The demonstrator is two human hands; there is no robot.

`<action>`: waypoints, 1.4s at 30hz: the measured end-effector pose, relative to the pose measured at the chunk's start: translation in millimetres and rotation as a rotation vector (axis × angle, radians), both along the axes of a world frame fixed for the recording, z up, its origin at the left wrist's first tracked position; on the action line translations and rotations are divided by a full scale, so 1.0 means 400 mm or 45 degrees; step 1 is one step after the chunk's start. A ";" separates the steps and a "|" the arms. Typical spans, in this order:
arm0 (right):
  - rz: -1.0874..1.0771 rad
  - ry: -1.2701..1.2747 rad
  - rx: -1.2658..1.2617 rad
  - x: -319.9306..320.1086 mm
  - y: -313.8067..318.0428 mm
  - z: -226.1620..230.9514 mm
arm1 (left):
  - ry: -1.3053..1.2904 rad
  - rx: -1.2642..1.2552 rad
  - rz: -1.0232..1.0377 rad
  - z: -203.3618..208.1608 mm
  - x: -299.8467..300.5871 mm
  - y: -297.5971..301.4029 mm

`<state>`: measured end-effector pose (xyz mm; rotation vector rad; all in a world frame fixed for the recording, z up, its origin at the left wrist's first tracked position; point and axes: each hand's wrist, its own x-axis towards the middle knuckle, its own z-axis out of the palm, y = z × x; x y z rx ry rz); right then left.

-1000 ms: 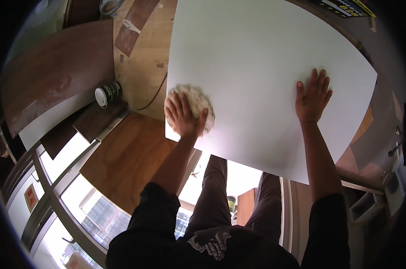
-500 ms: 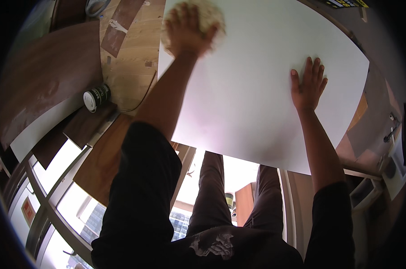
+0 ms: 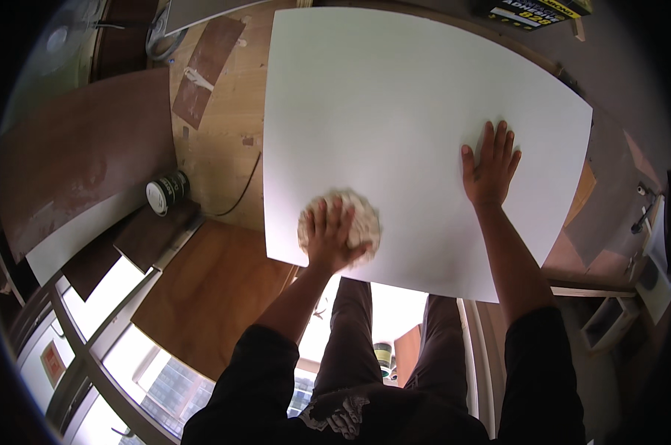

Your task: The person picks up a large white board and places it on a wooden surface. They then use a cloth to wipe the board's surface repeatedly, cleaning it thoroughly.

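A large white board [image 3: 395, 111] lies flat in front of me. My left hand [image 3: 329, 236] presses a crumpled off-white cloth [image 3: 359, 216] onto the board near its near left corner, fingers wrapped over the wad. My right hand [image 3: 490, 165] lies flat on the board toward its right side, fingers spread, holding nothing. Both forearms in dark sleeves reach in from below.
A small tin can [image 3: 165, 193] with a white lid stands left of the board on a plywood surface [image 3: 220, 141]. Brown wood panels [image 3: 83, 163] lie further left. A thin dark cable [image 3: 240, 194] curves beside the can. A window frame [image 3: 91, 341] runs low left.
My left hand with the cloth swept up to the board's far edge, then came back down to the near left corner. The right hand stayed flat in place.
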<state>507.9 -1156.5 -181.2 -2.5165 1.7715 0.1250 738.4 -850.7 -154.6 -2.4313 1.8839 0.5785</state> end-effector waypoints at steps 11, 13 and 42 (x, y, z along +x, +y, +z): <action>-0.006 -0.045 0.107 -0.009 -0.012 0.015 | -0.188 -0.221 -0.121 -0.008 0.272 -0.685; -0.021 -0.072 0.146 -0.006 -0.007 0.021 | -0.278 -0.246 -0.086 -0.009 0.311 -0.800; -0.588 -0.981 -0.163 -0.391 0.040 0.032 | 0.436 -0.262 -0.689 -0.039 -0.616 -0.394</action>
